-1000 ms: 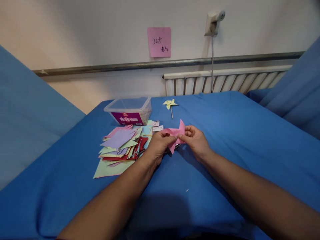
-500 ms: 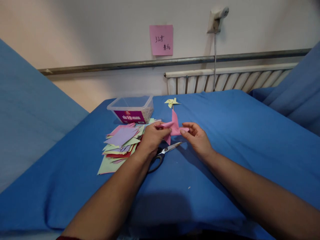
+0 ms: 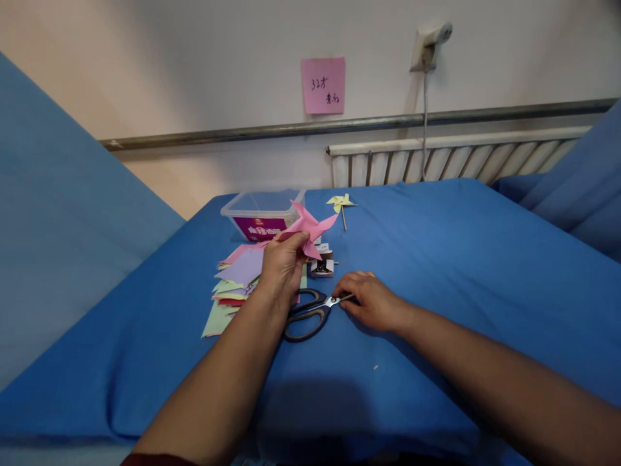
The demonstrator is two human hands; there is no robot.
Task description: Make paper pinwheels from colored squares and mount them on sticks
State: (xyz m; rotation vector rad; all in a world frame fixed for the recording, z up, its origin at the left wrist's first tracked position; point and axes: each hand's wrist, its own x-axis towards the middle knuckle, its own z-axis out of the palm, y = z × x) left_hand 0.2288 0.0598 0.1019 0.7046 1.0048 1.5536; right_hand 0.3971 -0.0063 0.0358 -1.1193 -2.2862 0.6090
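In my left hand [image 3: 284, 262], a pink paper pinwheel [image 3: 310, 228] is pinched at its middle, raised above the table near the plastic tub. My right hand [image 3: 371, 301] is low over the blue cloth, fingers closed round the blades of the dark-handled scissors [image 3: 310, 315]. The handles point left, toward my left wrist. Just beyond the scissors stands a small open box [image 3: 323, 265] with dark contents I cannot make out. A stack of coloured paper squares [image 3: 237, 268] lies left of my left hand, partly covered by it.
A clear plastic tub [image 3: 264, 204] with a purple label stands at the back left. Behind the small box lies a yellow pinwheel on a stick [image 3: 342, 204]. A pink note [image 3: 323, 85] hangs on the wall above a metal pipe and a radiator [image 3: 456, 155].
My right hand has let go of the pink pinwheel and moved down to the scissors' blades. My left hand has lifted the pinwheel up and left, uncovering the small box.
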